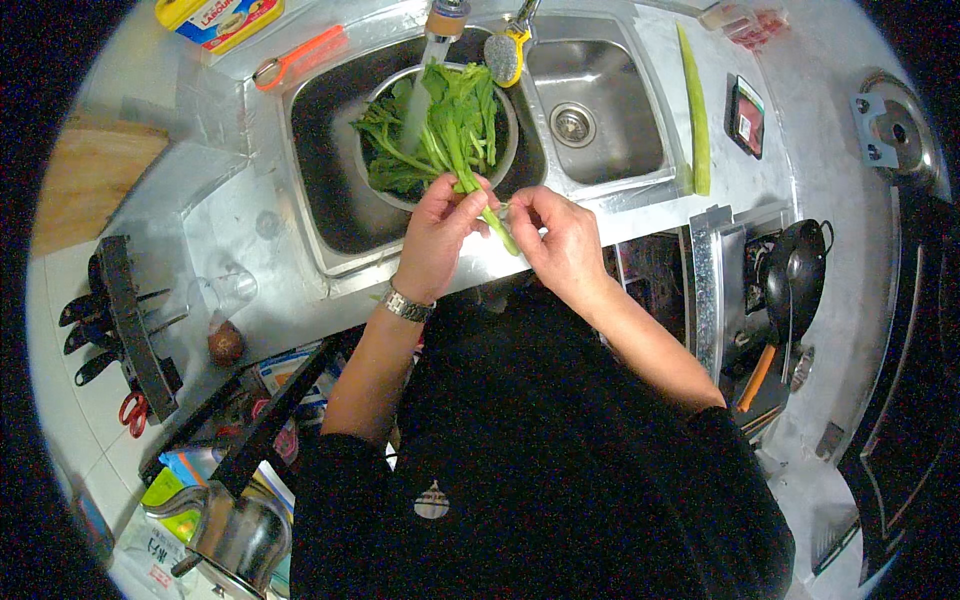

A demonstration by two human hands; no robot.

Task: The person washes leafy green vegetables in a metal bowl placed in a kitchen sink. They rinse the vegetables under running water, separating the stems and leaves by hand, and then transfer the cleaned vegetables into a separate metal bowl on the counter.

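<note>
My left hand [439, 232] grips the stems of a bunch of leafy greens [463, 105] in front of the sink. The leaves hang over a round metal bowl [511, 142] in the larger basin, and more greens lie inside it. The cut stem end points towards me, past my left thumb. Close beside the stem, my right hand [559, 236] pinches a thin pale strip [504, 207] between thumb and forefinger; whether the strip is still joined to the stem is unclear. Water [420, 101] runs from the tap [448, 19] onto the greens.
A smaller basin [607, 112] adjoins on the right. Beyond it lie a long green stalk [697, 120] and a packaged tray [747, 118]. A yellow-rimmed scrubber [506, 56] hangs by the tap. An orange peeler [300, 58] rests at back left; a knife rack [139, 330] stands left.
</note>
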